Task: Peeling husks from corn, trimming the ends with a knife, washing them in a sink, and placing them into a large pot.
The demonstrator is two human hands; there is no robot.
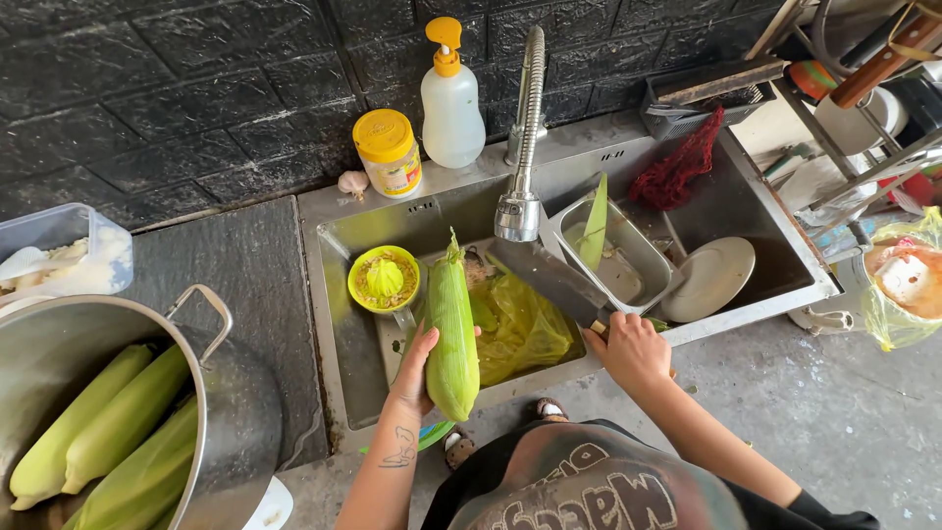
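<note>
My left hand (416, 368) grips a green, husked corn cob (451, 329) and holds it upright over the steel sink (339, 240). My right hand (636, 351) is closed on the handle of a wide cleaver (546, 279), whose blade points toward the top of the cob. A yellowish plastic bag (525, 329) lies in the sink under the blade. A yellow citrus juicer (384, 279) sits just left of the cob.
A big steel pot (221, 412) at the left holds several husked cobs (123, 427). The faucet (522, 157) hangs over the sink. A steel tray (638, 257), white plate (714, 277), soap dispenser (451, 98) and yellow-lidded jar (389, 152) surround it.
</note>
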